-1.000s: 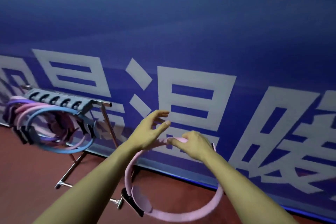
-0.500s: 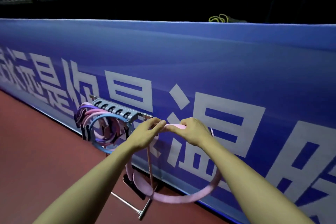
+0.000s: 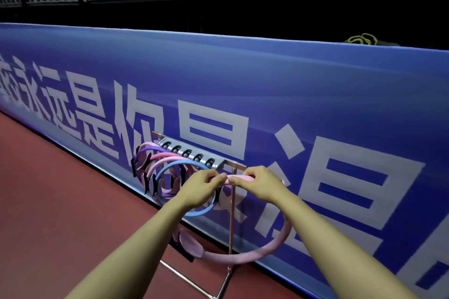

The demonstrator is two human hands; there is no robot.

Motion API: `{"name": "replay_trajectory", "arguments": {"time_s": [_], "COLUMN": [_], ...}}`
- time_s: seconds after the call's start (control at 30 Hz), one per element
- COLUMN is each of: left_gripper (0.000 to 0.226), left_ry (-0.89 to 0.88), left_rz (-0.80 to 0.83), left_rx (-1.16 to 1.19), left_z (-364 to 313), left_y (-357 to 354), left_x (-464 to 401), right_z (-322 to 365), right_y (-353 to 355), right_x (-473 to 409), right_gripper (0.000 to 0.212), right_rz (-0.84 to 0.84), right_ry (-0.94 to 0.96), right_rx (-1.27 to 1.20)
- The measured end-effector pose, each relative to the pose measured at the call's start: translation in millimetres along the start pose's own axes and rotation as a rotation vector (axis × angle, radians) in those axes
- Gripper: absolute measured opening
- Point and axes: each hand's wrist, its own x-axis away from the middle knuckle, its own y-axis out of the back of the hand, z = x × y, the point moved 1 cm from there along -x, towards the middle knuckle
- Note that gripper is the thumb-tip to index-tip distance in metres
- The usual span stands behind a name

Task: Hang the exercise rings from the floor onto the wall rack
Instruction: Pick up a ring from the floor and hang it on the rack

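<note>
The pink ring point(image 3: 245, 253) hangs in the air in front of the rack point(image 3: 192, 154), its top arc pinched between both hands and its lower arc sagging down toward the red floor point(image 3: 60, 201). A padded grip point(image 3: 192, 245) on its lower left side shows below the left forearm. The left hand point(image 3: 200, 188) and the right hand point(image 3: 261, 185) sit close together on the top of the ring, each closed on it with thumb and fingers, their tips nearly touching.

Just left of the hands, the rack's grey bar carries a row of dark hooks, and several rings already hang from it: purple and pink ones toward the far end and a blue ring point(image 3: 179, 189) nearest the hands. The blue ring passes behind the left hand. The rack stands on a thin metal frame whose upright post point(image 3: 232, 213) runs down between the held ring's sides in this view; whether the ring is around the post or only in front of it cannot be told.

Behind everything runs a long blue banner point(image 3: 315, 94) with large white characters, dark railings above it.

The step in hand looks like the hanging itself: the ring is raised to bar height, but not yet on a hook. The next move likely calls for shifting the top arc left and up over the free hook nearest the hands, then lowering it until it seats, before letting go with both hands.
</note>
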Motion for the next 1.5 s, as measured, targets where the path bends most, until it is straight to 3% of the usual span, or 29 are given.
{"name": "replay_trajectory", "arguments": {"time_s": [0.23, 0.43, 0.63, 0.83, 1.1, 1.23, 1.5], "left_gripper": [0.043, 0.049, 0.051, 0.042, 0.039, 0.028, 0.036], "left_ry": [0.024, 0.083, 0.116, 0.174, 0.146, 0.062, -0.039], "left_rz": [0.029, 0.065, 0.132, 0.199, 0.405, 0.411, 0.452], "left_rx": [-0.058, -0.062, -0.05, -0.012, -0.108, -0.246, -0.48], "left_z": [61, 113, 164, 205, 249, 264, 300], "left_y": [45, 58, 55, 47, 36, 26, 2], "left_x": [-20, -61, -127, -192, -255, -281, -324], "right_z": [43, 44, 10, -33, -69, -80, -97], "right_y": [-44, -66, -85, -102, -150, -170, -204], "right_x": [-46, -102, -178, -248, -306, -325, -355], "right_gripper": [0.074, 0.058, 0.028, 0.037, 0.028, 0.025, 0.023], "right_rz": [0.046, 0.116, 0.229, 0.324, 0.323, 0.311, 0.307], "right_ry": [-0.024, -0.005, 0.016, 0.009, -0.03, -0.099, -0.257], "right_rx": [-0.062, -0.123, -0.142, -0.017, 0.071, 0.053, 0.057]}}
